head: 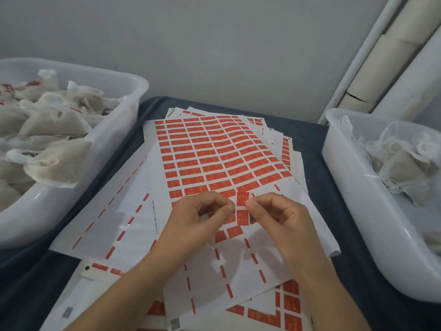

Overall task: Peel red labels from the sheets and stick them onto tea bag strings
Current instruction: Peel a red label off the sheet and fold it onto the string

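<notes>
Red rectangles in tight rows cover the top label sheet [214, 151], which lies on a loose stack of other sheets on the dark blue table [317, 187]. The print on each label is too faint and small to read. The near part of this sheet is stripped to white backing, with only thin red strips left between the columns. The lower sheets [286, 304] are mostly covered, and their near edges are cut off by the bottom of the frame.

Both hands meet over the near edge of the remaining labels. The left hand [202, 216] has thumb and forefinger pinched together, the other fingers curled; what its grip is clamped on is hard to make out, and a thin pale strand near it may be a string, though I cannot tell. The right hand [274, 216] pinches the edge of one red label [243, 199], which stands lifted from the sheet between the two hands. Both forearms run out of the bottom of the frame.

The left tub [133, 101], translucent white plastic, is heaped with tea bags [52, 130]; a few show red tags at the back, and its left side is cut off. The right tub [346, 177] holds fewer, crumpled bags [401, 168], and its right side is also out of view.
</notes>
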Demonstrator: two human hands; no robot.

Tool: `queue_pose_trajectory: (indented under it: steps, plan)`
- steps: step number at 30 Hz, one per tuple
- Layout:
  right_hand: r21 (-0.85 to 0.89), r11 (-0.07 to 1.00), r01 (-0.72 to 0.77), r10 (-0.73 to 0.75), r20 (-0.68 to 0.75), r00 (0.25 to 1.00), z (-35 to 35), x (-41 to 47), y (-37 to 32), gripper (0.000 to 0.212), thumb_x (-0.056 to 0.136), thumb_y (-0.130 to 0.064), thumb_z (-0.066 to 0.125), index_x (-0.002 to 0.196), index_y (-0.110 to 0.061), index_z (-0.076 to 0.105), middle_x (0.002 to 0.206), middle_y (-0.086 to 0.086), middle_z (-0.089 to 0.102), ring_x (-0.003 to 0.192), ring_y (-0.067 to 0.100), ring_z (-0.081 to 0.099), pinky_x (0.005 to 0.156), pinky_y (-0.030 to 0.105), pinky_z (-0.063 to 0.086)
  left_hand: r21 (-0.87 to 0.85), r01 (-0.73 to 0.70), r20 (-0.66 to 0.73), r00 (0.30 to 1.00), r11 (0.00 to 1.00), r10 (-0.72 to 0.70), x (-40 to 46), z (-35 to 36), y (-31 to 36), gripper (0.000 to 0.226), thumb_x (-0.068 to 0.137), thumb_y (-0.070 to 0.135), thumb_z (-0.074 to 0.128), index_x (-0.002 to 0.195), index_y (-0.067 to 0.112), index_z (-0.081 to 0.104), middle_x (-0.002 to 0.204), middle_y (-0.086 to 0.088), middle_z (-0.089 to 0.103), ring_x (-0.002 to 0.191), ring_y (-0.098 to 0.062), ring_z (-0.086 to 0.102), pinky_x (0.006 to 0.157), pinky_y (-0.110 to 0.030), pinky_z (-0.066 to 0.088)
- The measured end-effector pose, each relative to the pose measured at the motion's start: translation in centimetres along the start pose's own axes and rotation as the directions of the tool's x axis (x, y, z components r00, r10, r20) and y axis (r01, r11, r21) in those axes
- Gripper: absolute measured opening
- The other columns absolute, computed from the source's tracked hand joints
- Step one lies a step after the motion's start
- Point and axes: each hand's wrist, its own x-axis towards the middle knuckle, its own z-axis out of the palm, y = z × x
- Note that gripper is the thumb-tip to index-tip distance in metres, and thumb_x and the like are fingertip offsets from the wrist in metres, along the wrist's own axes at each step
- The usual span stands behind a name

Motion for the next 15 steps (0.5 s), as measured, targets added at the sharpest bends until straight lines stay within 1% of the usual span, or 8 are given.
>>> queue_pose_trajectory:
  steps: [3,5,9,12,14,15]
  plan:
    - [-0.019,1.000,0.014,-0.014,-0.006,1.000,0.07,0.04,0.12,0.015,0.070,-0.042,0.059,0.080,-0.032,0.063,0.086,-0.027,0.067,0.083,-0.006,0.064,0.067,0.002,0.045,-0.030,0.020,0.010,1.000,0.999,-0.020,-0.07,-0.04,0.11,0.021,0.085,0.025,0.060,0.066,0.030,0.064,0.069,0.023,0.065,0.076,0.008,0.059,0.057,-0.001,0.043]
    - [-0.030,0.999,0.021,-0.021,-0.006,1.000,0.04,0.13,0.21,0.015,0.070,-0.043,0.059,0.080,-0.032,0.063,0.086,-0.027,0.066,0.082,-0.007,0.064,0.067,0.001,0.044,-0.013,0.008,0.024,1.000,1.000,-0.008,-0.09,0.02,0.25,0.017,0.083,0.027,0.062,0.066,0.031,0.065,0.070,0.023,0.065,0.078,0.007,0.059,0.059,0.000,0.043]
    - [-0.050,0.998,0.033,-0.033,-0.005,0.999,0.10,0.11,0.26,0.014,0.069,-0.043,0.058,0.079,-0.034,0.063,0.086,-0.028,0.066,0.083,-0.009,0.063,0.068,0.000,0.044,0.034,-0.018,0.025,1.000,0.999,0.017,-0.05,0.07,0.21,0.017,0.081,0.024,0.066,0.066,0.032,0.063,0.072,0.024,0.064,0.080,0.008,0.059,0.061,0.001,0.042]
    - [-0.053,0.998,0.033,-0.034,-0.007,0.999,0.02,0.14,0.19,0.014,0.068,-0.044,0.059,0.077,-0.034,0.063,0.082,-0.027,0.067,0.080,-0.007,0.064,0.067,0.000,0.044,0.014,-0.008,0.039,0.999,1.000,0.007,-0.05,0.03,0.23,0.014,0.080,0.023,0.066,0.067,0.029,0.064,0.072,0.023,0.065,0.080,0.007,0.060,0.062,0.000,0.043]
    - [-0.026,1.000,0.009,-0.010,-0.030,0.999,0.11,0.08,0.00,0.015,0.067,-0.047,0.059,0.074,-0.034,0.064,0.076,-0.027,0.067,0.077,-0.008,0.064,0.062,-0.002,0.042,-0.049,0.030,0.040,0.999,0.998,-0.028,-0.07,0.01,0.41,0.009,0.074,0.031,0.066,0.067,0.027,0.066,0.074,0.019,0.067,0.081,0.003,0.062,0.061,-0.003,0.046]
    - [-0.002,1.000,-0.003,0.003,-0.057,0.998,0.16,0.06,-0.14,0.018,0.067,-0.049,0.058,0.074,-0.034,0.064,0.074,-0.028,0.068,0.077,-0.008,0.064,0.061,-0.003,0.041,-0.081,0.048,0.036,0.998,0.996,-0.045,-0.11,-0.05,0.48,0.012,0.069,0.037,0.064,0.066,0.026,0.067,0.075,0.017,0.068,0.081,0.001,0.063,0.061,-0.006,0.048]
